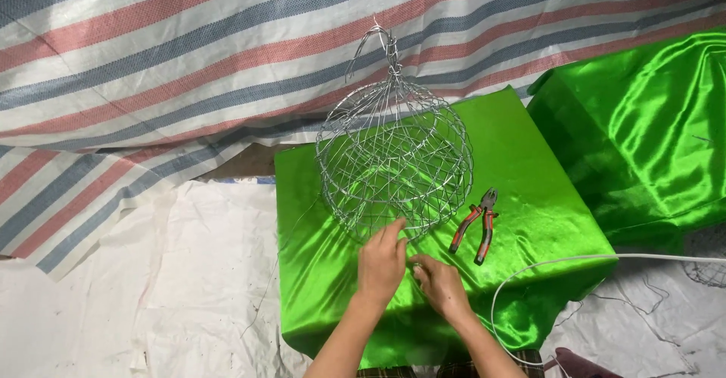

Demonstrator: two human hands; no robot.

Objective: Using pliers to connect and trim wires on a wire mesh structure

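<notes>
a: where is the round silver wire-mesh cage (393, 162) sitting?

b: it is resting on the green satin-draped surface (529, 196), near the middle, with its twisted wire hook (380, 45) pointing away from the person toward the striped red, blue and white tarp (151, 60). it is lying tilted, probably so its lower rim is facing the hands.

a: and what are the hands doing?

b: the left hand (380, 261) is reaching up to the near edge of the cage, fingers curling together and touching the lowest wires. its grip is looking pressed together on a strand there, though the wire itself is too thin to make out. the right hand (439, 283) is lying just beside it, lower on the cloth, fingers bunching inward toward the left hand; i cannot tell whether it is pinching a wire end or only steadying.

a: how are the arms lying?

b: both forearms are coming up from the bottom edge and converging, so the two hands are nearly touching just below the cage.

a: anything else close by?

b: red-and-black handled pliers (476, 227) are lying on the cloth just right of the cage, within easy reach of the right hand, jaws pointing away. a white cable (575, 258) is curving over the front right corner, and a second green satin-covered block (643, 136) is sitting well to the right.
</notes>
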